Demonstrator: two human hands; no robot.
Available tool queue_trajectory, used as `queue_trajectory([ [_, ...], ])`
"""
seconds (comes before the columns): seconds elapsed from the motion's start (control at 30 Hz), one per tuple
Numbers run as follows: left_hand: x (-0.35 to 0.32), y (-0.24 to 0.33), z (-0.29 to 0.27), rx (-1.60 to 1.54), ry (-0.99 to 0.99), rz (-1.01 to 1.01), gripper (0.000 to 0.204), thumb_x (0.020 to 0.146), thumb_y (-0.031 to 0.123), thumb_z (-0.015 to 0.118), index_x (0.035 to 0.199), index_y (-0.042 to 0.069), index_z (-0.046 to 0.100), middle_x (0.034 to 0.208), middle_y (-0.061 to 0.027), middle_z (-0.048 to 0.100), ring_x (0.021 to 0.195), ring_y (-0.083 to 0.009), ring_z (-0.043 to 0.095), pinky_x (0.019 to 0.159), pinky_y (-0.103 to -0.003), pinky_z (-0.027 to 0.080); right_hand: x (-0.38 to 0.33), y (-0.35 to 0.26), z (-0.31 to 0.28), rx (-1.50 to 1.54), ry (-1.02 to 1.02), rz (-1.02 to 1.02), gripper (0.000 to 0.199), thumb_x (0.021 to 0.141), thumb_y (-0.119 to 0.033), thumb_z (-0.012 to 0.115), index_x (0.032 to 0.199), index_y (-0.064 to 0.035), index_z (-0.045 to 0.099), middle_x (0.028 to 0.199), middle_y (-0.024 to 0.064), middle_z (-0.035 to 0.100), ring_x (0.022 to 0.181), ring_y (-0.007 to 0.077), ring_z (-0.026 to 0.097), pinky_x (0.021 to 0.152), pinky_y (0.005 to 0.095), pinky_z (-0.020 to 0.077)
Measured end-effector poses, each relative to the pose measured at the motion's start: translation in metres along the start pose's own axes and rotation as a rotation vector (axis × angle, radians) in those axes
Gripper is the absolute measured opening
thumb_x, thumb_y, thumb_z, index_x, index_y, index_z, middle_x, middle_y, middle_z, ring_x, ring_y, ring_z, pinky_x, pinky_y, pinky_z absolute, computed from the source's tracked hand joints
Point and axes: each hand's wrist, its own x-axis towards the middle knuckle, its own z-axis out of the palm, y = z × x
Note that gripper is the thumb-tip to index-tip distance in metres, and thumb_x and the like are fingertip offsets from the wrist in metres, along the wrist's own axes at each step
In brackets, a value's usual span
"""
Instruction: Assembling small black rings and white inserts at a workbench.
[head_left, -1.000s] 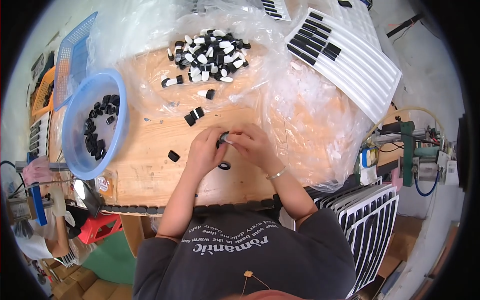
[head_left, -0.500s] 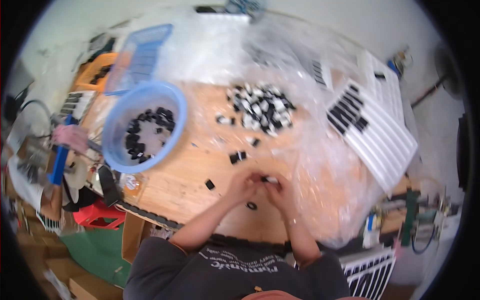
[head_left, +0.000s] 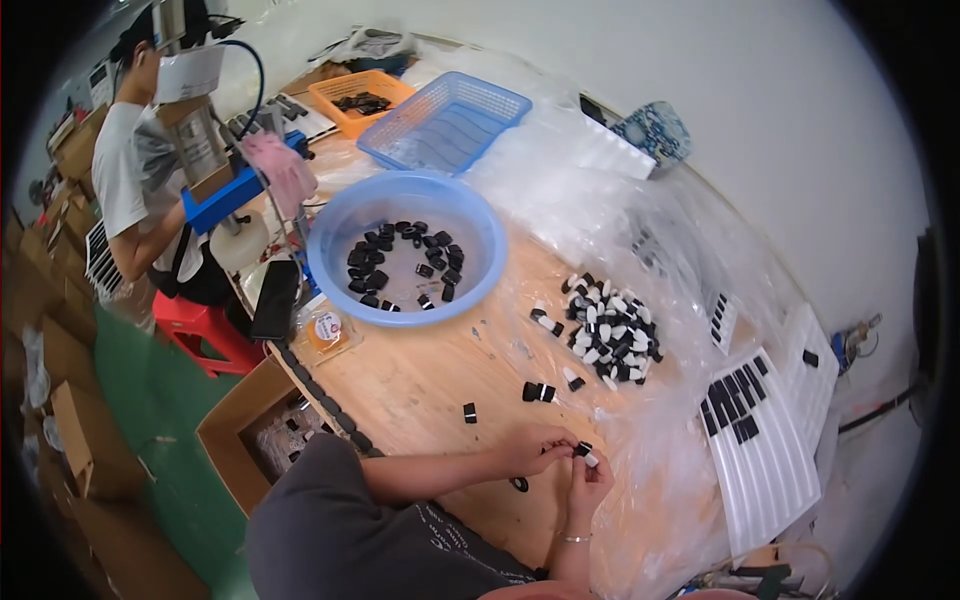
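Low over the wooden table, my right hand (head_left: 590, 485) pinches a small black-and-white plastic piece (head_left: 587, 455). My left hand (head_left: 540, 450) is closed, its fingertips at the dark end of that same piece. Just below the left hand a small black ring (head_left: 519, 484) lies on the wood. Nearby are a small black piece with a light band (head_left: 470, 412), a pair of dark pieces (head_left: 538, 392) and a single black-and-white piece (head_left: 573, 379). Farther back sits a heap of black and white pieces (head_left: 612, 330).
A blue basin (head_left: 330, 285) holds several black pieces. Behind it are a blue basket (head_left: 440, 115) and an orange basket (head_left: 330, 97). Ridged white trays (head_left: 765, 480) carry black pieces at right. A phone (head_left: 276, 300) lies near the left edge; a co-worker (head_left: 130, 180) sits beyond a red stool (head_left: 205, 335).
The view has swung left, bringing the co-worker and the open cardboard box into fuller sight. Both hands stay together at the small piece, which now shows more clearly.
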Motion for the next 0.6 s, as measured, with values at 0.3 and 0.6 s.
queue_trajectory([
  [0.3, 0.006, 0.008, -0.009, 0.037, -0.003, 0.203, 0.01, 0.085, -0.003, 0.056, 0.094, -0.001, 0.059, 0.087, -0.0123, 0.061, 0.078, -0.0235, 0.061, 0.069, -0.03, 0.048, 0.003, -0.011, 0.009, -0.032, -0.12, -0.142, 0.017, 0.09, -0.009, 0.06, 0.1, 0.0046, 0.06, 0.105, 0.0088, 0.057, 0.089, 0.0138, 0.057, 0.079, 0.0256, 0.049],
  [0.6, 0.008, 0.011, -0.006, 0.014, -0.076, 0.182, 0.004, 0.085, -0.005, 0.051, 0.087, -0.001, 0.05, 0.083, -0.0123, 0.053, 0.077, -0.0264, 0.055, 0.07, -0.033, 0.045, -0.001, -0.018, 0.013, -0.073, -0.124, -0.105, 0.017, 0.091, -0.012, 0.059, 0.097, 0.0043, 0.059, 0.101, 0.0076, 0.055, 0.086, 0.0136, 0.056, 0.077, 0.0245, 0.0472],
])
